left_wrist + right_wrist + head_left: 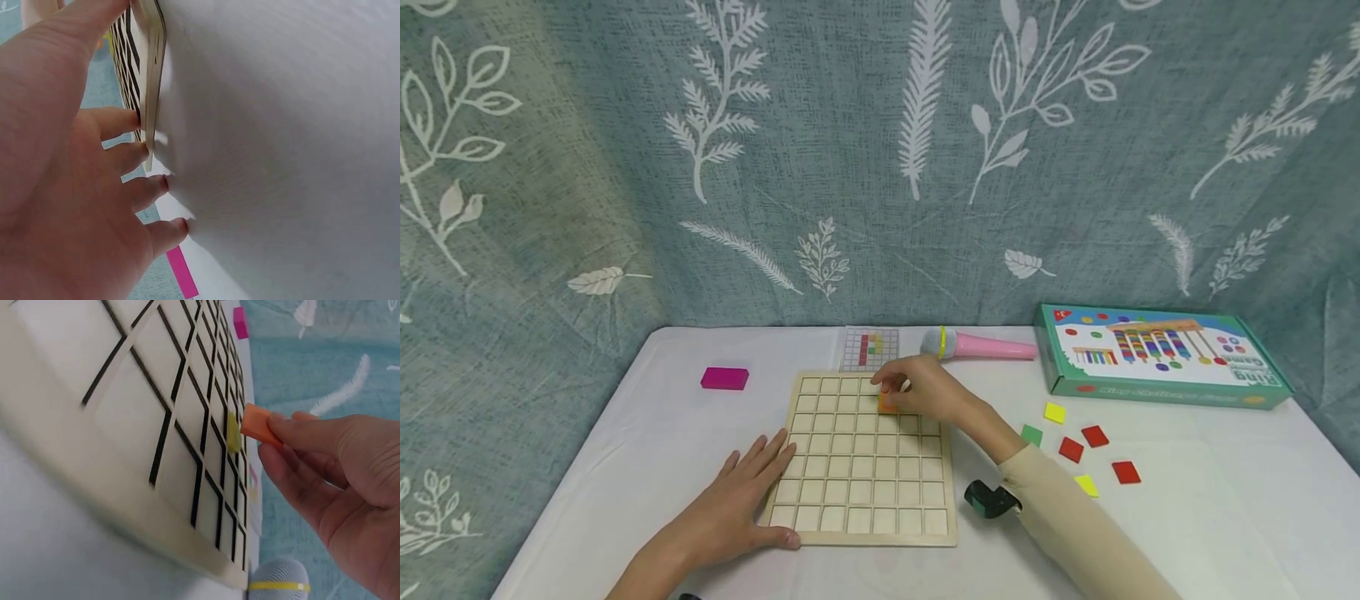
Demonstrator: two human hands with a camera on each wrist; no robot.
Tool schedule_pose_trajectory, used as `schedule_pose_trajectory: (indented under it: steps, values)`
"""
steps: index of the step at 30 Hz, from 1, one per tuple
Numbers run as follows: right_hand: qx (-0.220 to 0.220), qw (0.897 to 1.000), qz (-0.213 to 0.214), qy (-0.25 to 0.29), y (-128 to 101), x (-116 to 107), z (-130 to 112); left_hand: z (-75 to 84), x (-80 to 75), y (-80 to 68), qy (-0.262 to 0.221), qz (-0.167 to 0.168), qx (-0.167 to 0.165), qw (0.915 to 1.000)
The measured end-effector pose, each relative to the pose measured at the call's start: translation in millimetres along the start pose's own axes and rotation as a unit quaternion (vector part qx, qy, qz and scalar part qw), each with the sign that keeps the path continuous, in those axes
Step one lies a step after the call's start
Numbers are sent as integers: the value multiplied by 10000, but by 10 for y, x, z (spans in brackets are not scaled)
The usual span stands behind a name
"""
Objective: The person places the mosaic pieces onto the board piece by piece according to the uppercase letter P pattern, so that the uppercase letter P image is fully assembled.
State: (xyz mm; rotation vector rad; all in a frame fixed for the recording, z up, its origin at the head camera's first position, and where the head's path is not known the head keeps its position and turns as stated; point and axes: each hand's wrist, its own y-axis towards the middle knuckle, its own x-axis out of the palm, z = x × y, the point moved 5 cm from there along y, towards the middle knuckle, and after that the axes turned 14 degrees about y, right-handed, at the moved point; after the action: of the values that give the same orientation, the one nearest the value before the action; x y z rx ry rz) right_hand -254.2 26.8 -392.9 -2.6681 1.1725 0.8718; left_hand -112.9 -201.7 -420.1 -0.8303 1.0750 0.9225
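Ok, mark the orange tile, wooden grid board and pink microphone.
Orange tile (257, 424): right wrist view, its exposed part.
Wooden grid board (862, 467): head view, a bare square near its middle.
Pink microphone (985, 346): head view, its handle.

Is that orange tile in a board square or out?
Out: the right hand pinches the orange tile above the board, not flat in a square. Whether its edge touches, I cannot tell.

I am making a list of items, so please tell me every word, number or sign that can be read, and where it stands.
"Ring Game": on top of the green box.
"Ring Challenge": seems to stand on its front side; the rest is blurred.
Red corner badge: sign too small to read surely.
Elsewhere, none readable.
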Motion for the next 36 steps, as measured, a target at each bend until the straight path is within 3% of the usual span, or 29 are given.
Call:
schedule_pose_trajectory:
  steps: [7, 13, 20, 36]
  values:
    - [-154, 9995, -14, 275, 124, 103, 14, -1, 3, -2, -61, 23, 21, 10000]
    - [-255, 9996, 68, 113, 192, 173, 2, -1, 19, 2, -69, 8, -1, 10000]
    - [32, 10000, -35, -16, 230, 241, 14, 5, 18, -5, -91, 9, 2, 10000]
    - [298, 9989, 167, -323, 222, 272, 55, -1, 45, 4, -17, 50, -83, 10000]
